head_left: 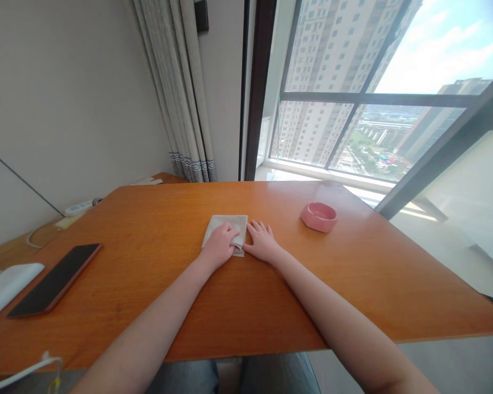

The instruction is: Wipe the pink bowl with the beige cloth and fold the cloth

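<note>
A folded light-grey cloth [217,221] lies flat near the middle of the wooden table [156,219]. On top of it rests my left hand [221,243], its fingers curled and gripping a bunched fold by the cloth's lower right corner. The fingertips are partly hidden. Just right of the cloth, my right hand [263,242] lies palm down on the wood with its fingers spread. Its thumb and fingertips are close to the cloth's right edge; whether they touch it I cannot tell.
To the right stands a pink bowl [318,218] with angular sides. A dark flat tablet-like object [59,279] and a white object [10,284] lie at the left. A white cable [28,372] hangs at the near left edge. Behind are a curtain [181,98] and a large window [353,98].
</note>
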The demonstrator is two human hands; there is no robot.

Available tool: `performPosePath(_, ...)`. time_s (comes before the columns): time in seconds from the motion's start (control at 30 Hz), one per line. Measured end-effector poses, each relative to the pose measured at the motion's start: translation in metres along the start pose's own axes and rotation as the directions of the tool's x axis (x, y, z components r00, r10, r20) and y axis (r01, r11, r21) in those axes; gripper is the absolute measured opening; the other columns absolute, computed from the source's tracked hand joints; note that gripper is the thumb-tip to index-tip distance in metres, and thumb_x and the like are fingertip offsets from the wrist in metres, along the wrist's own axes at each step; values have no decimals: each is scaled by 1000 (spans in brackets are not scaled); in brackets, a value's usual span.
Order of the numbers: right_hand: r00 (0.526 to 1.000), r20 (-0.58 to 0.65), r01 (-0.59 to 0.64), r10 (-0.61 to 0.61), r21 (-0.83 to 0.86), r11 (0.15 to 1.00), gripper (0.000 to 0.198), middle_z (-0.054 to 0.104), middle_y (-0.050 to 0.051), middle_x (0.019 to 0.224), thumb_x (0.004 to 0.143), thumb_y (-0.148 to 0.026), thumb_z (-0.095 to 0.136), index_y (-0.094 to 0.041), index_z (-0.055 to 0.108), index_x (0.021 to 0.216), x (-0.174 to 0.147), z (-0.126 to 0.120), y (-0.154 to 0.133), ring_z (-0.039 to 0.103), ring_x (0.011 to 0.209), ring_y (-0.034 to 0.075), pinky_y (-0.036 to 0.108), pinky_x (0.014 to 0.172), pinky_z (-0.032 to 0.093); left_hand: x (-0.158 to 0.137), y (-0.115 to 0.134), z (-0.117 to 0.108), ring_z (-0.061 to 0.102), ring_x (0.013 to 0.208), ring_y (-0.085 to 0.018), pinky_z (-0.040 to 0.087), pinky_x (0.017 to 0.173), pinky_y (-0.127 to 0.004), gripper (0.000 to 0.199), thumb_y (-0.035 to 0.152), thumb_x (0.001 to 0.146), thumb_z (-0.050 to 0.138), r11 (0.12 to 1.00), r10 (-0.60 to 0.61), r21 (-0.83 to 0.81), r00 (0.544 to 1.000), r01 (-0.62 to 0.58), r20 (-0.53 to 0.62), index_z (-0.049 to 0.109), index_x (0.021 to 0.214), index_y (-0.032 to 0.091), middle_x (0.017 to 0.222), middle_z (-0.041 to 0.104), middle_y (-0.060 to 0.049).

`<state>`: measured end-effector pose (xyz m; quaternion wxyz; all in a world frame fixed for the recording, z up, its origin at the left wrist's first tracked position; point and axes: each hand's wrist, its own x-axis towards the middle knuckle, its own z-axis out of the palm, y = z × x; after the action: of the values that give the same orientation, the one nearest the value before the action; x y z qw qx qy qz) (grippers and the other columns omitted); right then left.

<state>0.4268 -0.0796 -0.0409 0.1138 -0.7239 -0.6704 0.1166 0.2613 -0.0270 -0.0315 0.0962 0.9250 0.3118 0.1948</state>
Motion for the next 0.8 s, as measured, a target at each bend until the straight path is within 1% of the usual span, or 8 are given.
performPosePath(0.07,1000,7,0,0,-3,1000,72,26,13,150,79,-52,50,-20,31,141,1,0,0,15,140,34,52,110,7,0,1,4,54,90,-20,44,86,-35,39,16,76,50,999,-14,38,999,12,36,64,112,22,96,55,-7)
performPosePath(0.13,1000,7,4,-4,2,1000,72,25,14,150,79,-51,50,-20,32,141,1,0,1,15,140,34,52,110,7,-1,1,7,53,103,-23,40,95,-40,46,20,76,52,996,-51,77,998,49,34,58,121,23,109,57,-9)
performPosePath(0.27,1000,7,9,-9,6,1000,72,26,13,150,78,-51,50,-20,32,141,1,1,2,15,140,33,52,111,6,-3,-3,9,37,129,-28,19,111,-51,57,20,77,51,975,-179,139,983,171,45,45,134,20,142,43,-10)
performPosePath(0.33,1000,14,4,-4,-2,1000,72,25,13,151,78,-50,50,-19,32,141,1,1,2,14,140,32,51,111,6,-4,-4,7,35,132,-28,16,111,-54,55,12,80,42,964,-216,175,974,201,70,46,134,20,145,40,-9)
performPosePath(0.43,1000,17,1,-1,-14,1000,71,25,13,151,80,-51,48,-19,32,141,1,0,2,14,140,31,50,111,7,-5,-7,2,37,131,-29,20,108,-59,56,4,82,29,954,-248,199,964,225,98,48,132,21,144,41,-8)
performPosePath(0.57,1000,24,-9,9,-21,1000,72,24,12,152,82,-55,44,-18,30,142,0,-1,2,13,141,31,50,111,7,-5,-9,-3,36,132,-30,24,105,-62,58,4,82,26,937,-307,199,949,287,76,46,134,20,144,41,-11)
performPosePath(0.7,1000,30,-2,3,-12,1000,72,24,13,151,81,-53,47,-18,30,142,1,-2,2,14,140,31,50,112,7,-5,-9,3,30,136,-28,19,110,-56,63,3,77,34,958,-239,194,959,209,150,41,138,18,147,35,-11)
performPosePath(0.8,1000,27,5,-5,-3,1000,73,25,12,151,79,-49,49,-18,30,142,1,-2,3,15,140,32,51,111,7,-4,-8,10,26,138,-28,16,112,-53,60,11,79,38,972,-189,174,961,155,203,38,139,15,149,31,-13)
